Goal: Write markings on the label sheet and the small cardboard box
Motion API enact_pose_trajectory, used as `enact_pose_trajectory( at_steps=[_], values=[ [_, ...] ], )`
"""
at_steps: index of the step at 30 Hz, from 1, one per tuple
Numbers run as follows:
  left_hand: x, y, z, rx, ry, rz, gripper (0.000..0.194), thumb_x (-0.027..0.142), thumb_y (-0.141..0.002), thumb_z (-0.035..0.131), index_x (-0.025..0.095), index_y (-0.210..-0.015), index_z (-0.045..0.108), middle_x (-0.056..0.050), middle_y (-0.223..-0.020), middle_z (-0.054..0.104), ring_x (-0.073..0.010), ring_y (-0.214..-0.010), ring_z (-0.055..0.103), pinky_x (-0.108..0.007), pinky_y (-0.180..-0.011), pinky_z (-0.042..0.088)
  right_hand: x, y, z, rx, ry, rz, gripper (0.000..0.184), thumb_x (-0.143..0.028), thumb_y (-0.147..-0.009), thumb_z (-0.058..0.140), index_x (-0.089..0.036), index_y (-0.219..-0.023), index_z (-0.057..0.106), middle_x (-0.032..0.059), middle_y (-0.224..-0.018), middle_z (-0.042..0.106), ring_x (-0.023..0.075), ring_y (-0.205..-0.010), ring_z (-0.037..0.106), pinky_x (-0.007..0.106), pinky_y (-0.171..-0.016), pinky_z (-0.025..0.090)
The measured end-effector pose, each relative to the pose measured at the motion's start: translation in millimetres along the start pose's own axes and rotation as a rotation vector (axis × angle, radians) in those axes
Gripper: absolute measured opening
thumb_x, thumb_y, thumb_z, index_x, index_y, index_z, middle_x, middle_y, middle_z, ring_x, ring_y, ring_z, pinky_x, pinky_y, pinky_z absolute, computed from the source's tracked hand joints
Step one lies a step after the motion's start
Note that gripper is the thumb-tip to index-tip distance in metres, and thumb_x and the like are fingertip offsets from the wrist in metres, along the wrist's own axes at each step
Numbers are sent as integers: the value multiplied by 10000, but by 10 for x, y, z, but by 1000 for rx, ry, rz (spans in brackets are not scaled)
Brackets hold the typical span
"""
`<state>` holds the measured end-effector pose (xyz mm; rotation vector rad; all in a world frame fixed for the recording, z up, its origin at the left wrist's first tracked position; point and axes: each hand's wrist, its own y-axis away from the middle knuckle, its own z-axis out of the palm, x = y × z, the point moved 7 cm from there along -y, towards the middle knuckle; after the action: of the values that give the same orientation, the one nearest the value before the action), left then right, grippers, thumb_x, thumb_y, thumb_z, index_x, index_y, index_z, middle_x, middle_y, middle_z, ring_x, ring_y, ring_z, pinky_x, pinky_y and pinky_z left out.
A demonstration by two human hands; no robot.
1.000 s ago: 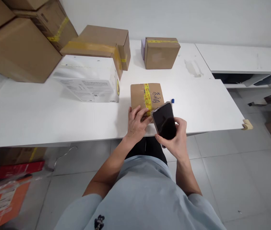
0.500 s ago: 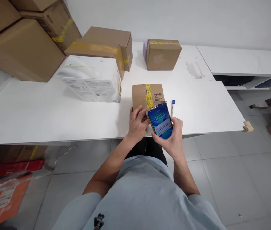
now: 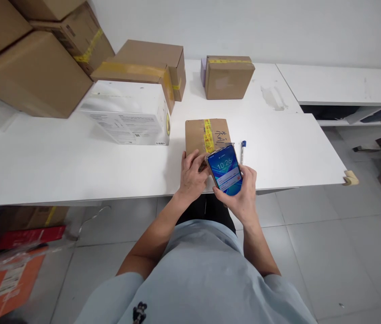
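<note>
My right hand (image 3: 245,193) grips a smartphone (image 3: 226,173), thumb along its lower left edge and fingers round its right side. The lit screen reads 10:26, with notification panels below. My left hand (image 3: 193,177) rests at the near left edge of a small cardboard box (image 3: 195,132), fingers bent and apart. Some of its fingertips are hidden beside the phone's left edge. Yellow printed tape and dark handwriting mark the box top, and the phone covers its near right corner. A white marker with a blue cap (image 3: 243,152) lies just right of the box.
On the white table (image 3: 136,173) stand a white printed box (image 3: 126,119), brown cartons (image 3: 151,51) and a smaller taped carton (image 3: 229,81) by the wall. Large cartons (image 3: 38,72) are stacked at the left. Below the table at left sits an orange box (image 3: 11,288).
The view has shifted very slightly. Both hands, the phone and the box keep their places.
</note>
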<state>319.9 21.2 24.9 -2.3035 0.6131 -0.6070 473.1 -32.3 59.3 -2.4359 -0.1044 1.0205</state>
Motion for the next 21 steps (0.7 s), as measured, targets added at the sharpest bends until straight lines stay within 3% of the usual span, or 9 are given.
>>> enact_pose_trajectory(
  at_steps=[4, 8, 13, 21],
  values=[
    [32, -3, -37, 53, -22, 35, 342, 91, -869, 542, 308, -1086, 694, -40, -1230, 643, -252, -1290, 479, -535, -1220, 271, -1, 2, -5, 8, 13, -4, 792, -462, -682, 794, -246, -1322, 381, 117, -1228, 476, 301, -1181, 488, 539, -973, 498],
    [1, -3, 0, -5, 4, 0, 371, 79, -854, 546, 317, -1102, 688, -40, -1240, 639, -255, -1303, 475, -541, -1226, 252, -10, 1, -15, 25, 28, 5, 774, -478, -687, 785, -257, -1310, 382, 112, -1217, 484, 303, -1176, 493, 546, -973, 495],
    [27, 2, -29, 48, -52, 54, 359, 77, -848, 530, 289, -1097, 678, -47, -1241, 644, -251, -1298, 476, -539, -1219, 280, -32, -4, -19, 42, 25, -23, 756, -457, -683, 785, -256, -1294, 387, 109, -1201, 497, 301, -1158, 496, 535, -962, 495],
    [0, -2, -6, -8, 30, -2, 348, 84, -860, 558, 311, -1085, 695, -42, -1250, 639, -252, -1318, 458, -536, -1231, 229, 5, 1, 5, 30, 21, -9, 764, -459, -687, 779, -257, -1312, 388, 111, -1223, 487, 299, -1188, 491, 535, -983, 490]
  ],
)
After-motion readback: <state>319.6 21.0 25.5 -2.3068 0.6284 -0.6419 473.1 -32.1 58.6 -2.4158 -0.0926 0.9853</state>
